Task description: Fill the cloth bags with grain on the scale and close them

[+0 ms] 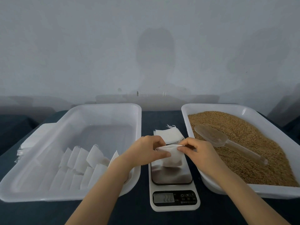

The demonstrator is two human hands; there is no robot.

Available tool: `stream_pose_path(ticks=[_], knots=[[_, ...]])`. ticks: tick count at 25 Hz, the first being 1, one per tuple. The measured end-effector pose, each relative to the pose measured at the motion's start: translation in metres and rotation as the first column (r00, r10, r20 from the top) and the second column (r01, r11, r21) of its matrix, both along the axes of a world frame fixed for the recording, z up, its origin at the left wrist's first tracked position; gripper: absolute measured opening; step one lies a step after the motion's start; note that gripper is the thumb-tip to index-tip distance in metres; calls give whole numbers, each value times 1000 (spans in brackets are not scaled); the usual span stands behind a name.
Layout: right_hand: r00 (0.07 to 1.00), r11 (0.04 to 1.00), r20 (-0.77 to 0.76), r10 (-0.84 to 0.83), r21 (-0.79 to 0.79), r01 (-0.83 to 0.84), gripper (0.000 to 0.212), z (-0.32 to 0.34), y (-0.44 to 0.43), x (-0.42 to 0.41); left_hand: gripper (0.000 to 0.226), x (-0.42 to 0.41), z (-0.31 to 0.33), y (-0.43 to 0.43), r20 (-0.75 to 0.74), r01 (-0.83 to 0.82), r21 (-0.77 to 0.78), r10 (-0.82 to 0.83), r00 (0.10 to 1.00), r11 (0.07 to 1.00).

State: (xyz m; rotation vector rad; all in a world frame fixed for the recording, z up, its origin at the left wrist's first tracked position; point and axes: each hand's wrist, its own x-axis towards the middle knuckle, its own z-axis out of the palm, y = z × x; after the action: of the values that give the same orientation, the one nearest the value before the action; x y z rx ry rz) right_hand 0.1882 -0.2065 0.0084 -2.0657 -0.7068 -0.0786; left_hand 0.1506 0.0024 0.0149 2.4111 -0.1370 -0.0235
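Directly over the white digital scale with its shiny steel platform (172, 177), the left hand (146, 151) and right hand (197, 151) pinch the mouth of a small white cloth bag (172, 159), fingers curled on the soft fabric. Its bulging bottom sits on the platform. Right of the scale, a clear plastic scoop (227, 142) lies on the brown grain (253, 153).

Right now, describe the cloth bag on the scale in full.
The cloth bag is small, white and of thin fabric. Its rounded, full-looking bottom rests on the shiny metal plate of the scale. It stands upright, with its top flattened and stretched sideways. The left hand pinches the top's left end and the right hand pinches its right end. Its contents are hidden, and whether the mouth is drawn shut cannot be told.
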Motion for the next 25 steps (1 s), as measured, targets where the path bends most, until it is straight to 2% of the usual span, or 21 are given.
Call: stream_pose_path(ticks=[2, 4, 6, 8, 10, 12, 14, 15, 16, 17, 18, 20, 22, 23, 25], knots=[[999, 999, -17, 40, 13, -40, 10, 0, 0, -2, 31, -1, 0, -3, 3, 23, 156, -24, 1000, 987], [998, 997, -3, 68, 19, -68, 9, 1, 0, -3, 23, -2, 0, -6, 17, 15, 275, -20, 1000, 961], [998, 997, 27, 64, 32, -65, 11, 2, -1, -3, 36, 0, -1, -6, 25, -14, 256, 7, 1000, 967], [998, 998, 46, 31, 61, -34, 19, 2, -1, -2, 46, 0, 1, -4, 29, -60, 46, 59, 998, 997], [1000, 993, 31, 6, 117, -9, 20, 1, -1, -1, 46, 0, 8, 1, 64, -130, -223, 148, 987, 966], [999, 990, 33, -9, 144, 4, 20, 1, -1, 0, 39, 0, 17, 7, 125, -247, -427, 327, 937, 870], [999, 990, 40, -13, 140, 8, 20, 2, -1, 1, 32, 0, 25, 21, 154, -369, -616, 566, 810, 696], [999, 991, 41, -16, 134, 11, 20, 2, -1, 1, 29, -2, 29, 32, 160, -427, -658, 670, 725, 619], [999, 992, 40, -21, 128, 16, 20, 1, -1, 2, 28, -5, 29, 46, 179, -509, -632, 749, 638, 584], [999, 992, 39, -28, 121, 23, 20, 1, 0, 2, 28, -9, 27, 61, 214, -612, -537, 796, 567, 580], [999, 993, 39, -35, 116, 30, 20, 1, 0, 3, 29, -13, 25, 75, 250, -710, -387, 808, 534, 589], [998, 994, 44, -47, 102, 42, 20, 0, 0, 3, 28, -22, 19, 92, 223, -790, -63, 780, 584, 610], [997, 994, 54, -48, 100, 43, 20, -1, 0, 3, 23, -28, 8, 99, 35, -723, 198, 732, 680, 662], [997, 994, 56, -51, 103, 45, 20, 0, 0, 3, 18, -30, 3, 101, -89, -658, 277, 701, 708, 700], [997, 992, 49, -63, 110, 57, 20, -1, -1, 3, 8, -33, -3, 102, -299, -578, 279, 641, 706, 767]])
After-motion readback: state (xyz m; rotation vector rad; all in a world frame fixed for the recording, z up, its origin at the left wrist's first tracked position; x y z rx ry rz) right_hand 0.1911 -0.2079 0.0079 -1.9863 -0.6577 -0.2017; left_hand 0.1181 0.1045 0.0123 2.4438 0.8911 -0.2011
